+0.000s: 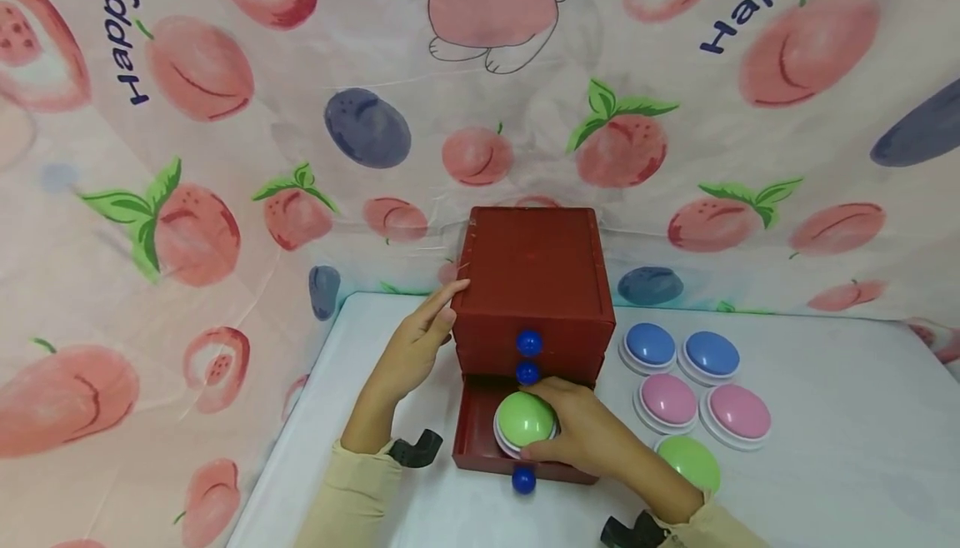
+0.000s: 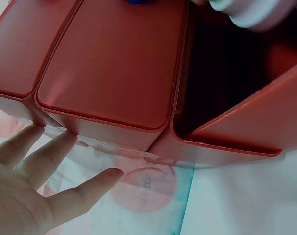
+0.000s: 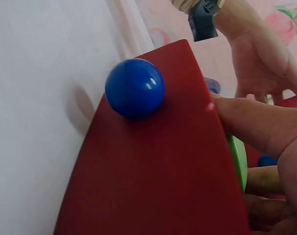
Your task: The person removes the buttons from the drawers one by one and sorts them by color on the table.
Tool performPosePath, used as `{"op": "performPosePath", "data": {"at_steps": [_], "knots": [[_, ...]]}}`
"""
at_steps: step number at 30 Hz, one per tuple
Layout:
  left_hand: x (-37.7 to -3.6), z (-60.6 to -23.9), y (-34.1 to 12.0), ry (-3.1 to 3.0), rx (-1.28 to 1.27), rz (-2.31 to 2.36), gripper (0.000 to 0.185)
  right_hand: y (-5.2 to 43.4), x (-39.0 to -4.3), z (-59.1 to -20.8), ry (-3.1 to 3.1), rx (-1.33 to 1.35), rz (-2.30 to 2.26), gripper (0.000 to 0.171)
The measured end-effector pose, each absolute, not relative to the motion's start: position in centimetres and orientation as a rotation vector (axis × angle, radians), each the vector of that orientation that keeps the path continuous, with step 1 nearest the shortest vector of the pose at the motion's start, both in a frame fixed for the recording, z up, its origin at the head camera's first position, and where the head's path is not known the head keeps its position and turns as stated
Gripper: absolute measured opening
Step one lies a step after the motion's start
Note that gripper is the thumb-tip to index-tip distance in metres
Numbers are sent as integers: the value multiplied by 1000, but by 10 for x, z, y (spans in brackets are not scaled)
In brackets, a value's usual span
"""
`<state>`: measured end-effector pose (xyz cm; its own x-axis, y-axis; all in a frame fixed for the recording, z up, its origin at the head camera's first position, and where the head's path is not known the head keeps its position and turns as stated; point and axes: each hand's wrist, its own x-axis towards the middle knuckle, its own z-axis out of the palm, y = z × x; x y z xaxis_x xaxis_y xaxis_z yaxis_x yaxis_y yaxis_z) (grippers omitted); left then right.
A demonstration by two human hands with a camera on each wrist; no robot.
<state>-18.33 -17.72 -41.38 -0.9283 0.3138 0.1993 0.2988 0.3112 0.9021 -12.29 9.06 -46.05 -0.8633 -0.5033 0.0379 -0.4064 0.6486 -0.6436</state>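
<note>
A dark red chest of drawers (image 1: 532, 269) with blue ball knobs (image 1: 528, 342) stands on the white table. Its bottom drawer (image 1: 474, 440) is pulled out. My right hand (image 1: 577, 431) grips a green dome button (image 1: 523, 419) with a white base inside that drawer. In the right wrist view the drawer front (image 3: 153, 171) and its blue knob (image 3: 135, 88) fill the frame, with the green dome's edge (image 3: 238, 161) behind my thumb. My left hand (image 1: 420, 340) rests flat against the chest's left side, fingers straight. The left wrist view shows those fingers (image 2: 50, 161) beside the drawer fronts (image 2: 114, 63).
To the right of the chest lie two blue domes (image 1: 651, 345), two pink domes (image 1: 667, 400) and one more green dome (image 1: 692, 462). A peach-patterned cloth (image 1: 187, 223) hangs behind and to the left. The table's left edge (image 1: 288, 440) is near my left forearm.
</note>
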Motion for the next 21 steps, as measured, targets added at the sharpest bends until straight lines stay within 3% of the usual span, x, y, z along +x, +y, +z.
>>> {"op": "performPosePath", "data": {"at_steps": [13,21], "knots": [[-183,-413,-180,2554,584,1730,44,105,-111,-445,2819,-749,-1003,73],[-184,-415,-178,2546,610,1733,44,131,-101,-430,2893,-607,-953,73]]}}
